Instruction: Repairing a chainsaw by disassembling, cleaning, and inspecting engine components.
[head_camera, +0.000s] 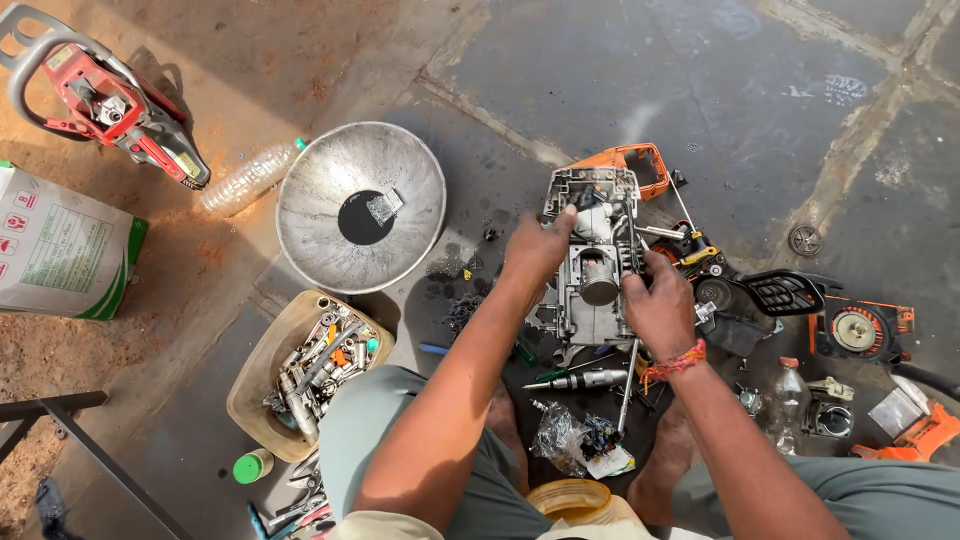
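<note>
A grey metal chainsaw engine body (592, 262) lies stripped on the stone floor, its orange housing (632, 160) at the far end. My left hand (538, 250) grips its left side, thumb up against the upper casing. My right hand (660, 308), with a red thread on the wrist, holds its right side by the cylinder opening. A screwdriver (578, 380) lies just below the engine, between my bare feet.
A wide metal bowl (360, 206) sits left of the engine, with a tub of tools (310, 372) below it. At top left are a red chainsaw (110, 105), a plastic bottle (245, 178) and a sack (60, 245). Loose black and orange parts (800, 310) lie right.
</note>
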